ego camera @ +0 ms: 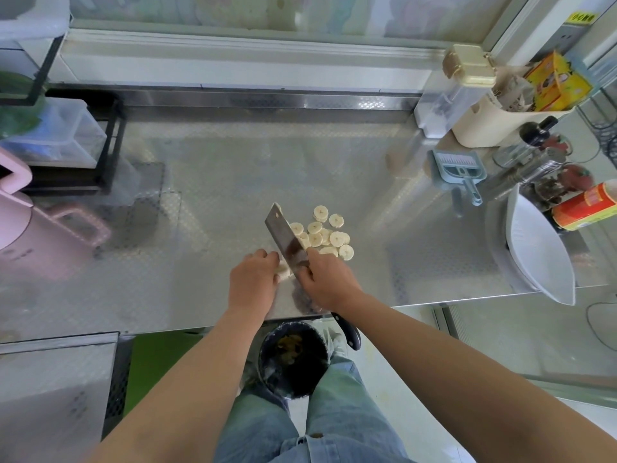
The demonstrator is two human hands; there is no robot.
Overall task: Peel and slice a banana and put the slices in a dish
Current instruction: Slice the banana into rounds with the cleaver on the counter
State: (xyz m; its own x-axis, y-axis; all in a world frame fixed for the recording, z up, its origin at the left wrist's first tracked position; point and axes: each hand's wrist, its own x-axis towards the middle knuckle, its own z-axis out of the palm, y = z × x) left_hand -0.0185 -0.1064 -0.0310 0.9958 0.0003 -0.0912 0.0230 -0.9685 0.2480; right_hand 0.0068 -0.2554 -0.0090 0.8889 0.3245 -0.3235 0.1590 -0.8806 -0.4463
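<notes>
Several pale round banana slices (325,233) lie in a loose heap on the steel counter (207,182). My right hand (329,282) grips a cleaver (285,238) at the base of the blade, and its dark handle sticks out past the counter's front edge. The blade stands on edge just left of the slices. My left hand (253,279) holds the short remaining banana piece (283,269) against the blade's left side, fingers curled over it. A white dish (541,248) sits at the counter's right edge, away from both hands.
A bin (293,359) with a dark liner stands on the floor below the counter's front edge. A pink kettle (30,225) is at the left. Jars, bottles and a small blue dustpan (459,172) crowd the right back. Clear boxes on a black rack (66,138) stand at the left back.
</notes>
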